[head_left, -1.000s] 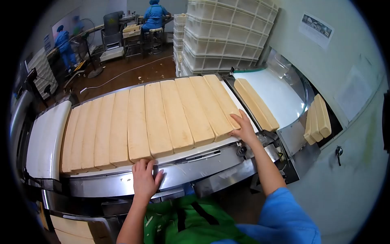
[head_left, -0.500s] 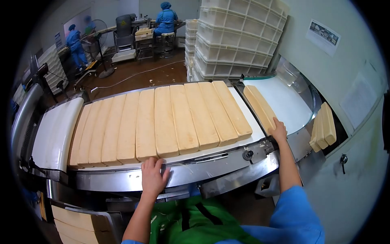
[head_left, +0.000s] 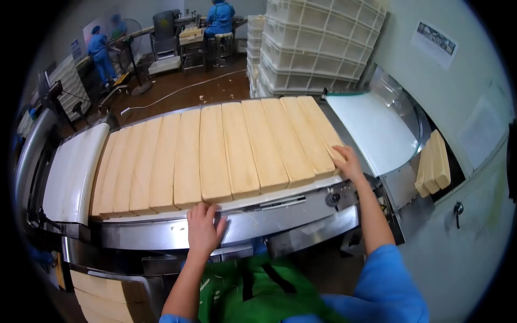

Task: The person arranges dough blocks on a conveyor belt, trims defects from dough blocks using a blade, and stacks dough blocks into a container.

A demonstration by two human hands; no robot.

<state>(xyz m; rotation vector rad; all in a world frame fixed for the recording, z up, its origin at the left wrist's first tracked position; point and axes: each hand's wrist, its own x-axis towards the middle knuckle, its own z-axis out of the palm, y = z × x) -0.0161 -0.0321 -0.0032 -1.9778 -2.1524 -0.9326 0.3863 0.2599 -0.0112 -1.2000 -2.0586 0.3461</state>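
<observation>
A row of several long, pale yellow blocks (head_left: 215,151) lies side by side on the conveyor in front of me. My right hand (head_left: 350,163) has its fingers curled over the near end of the rightmost block (head_left: 316,126), which rests against its neighbour. At the near edge of the row, my left hand (head_left: 204,229) lies with fingers stretched and thumb apart. Its fingertips reach the front ends of the middle blocks, and it grips nothing.
A white curved belt (head_left: 374,129) is at the right, beyond a metal gap. Several pale blocks (head_left: 433,164) stand beside it. Stacked white crates (head_left: 318,48) rise behind the conveyor. More blocks (head_left: 102,290) lie low at left. Co-workers in blue (head_left: 221,19) are at the back.
The rightmost block has moved left from the curved belt and now lies against the row, with my right hand still at its near end. My left hand has stayed nearly in place.
</observation>
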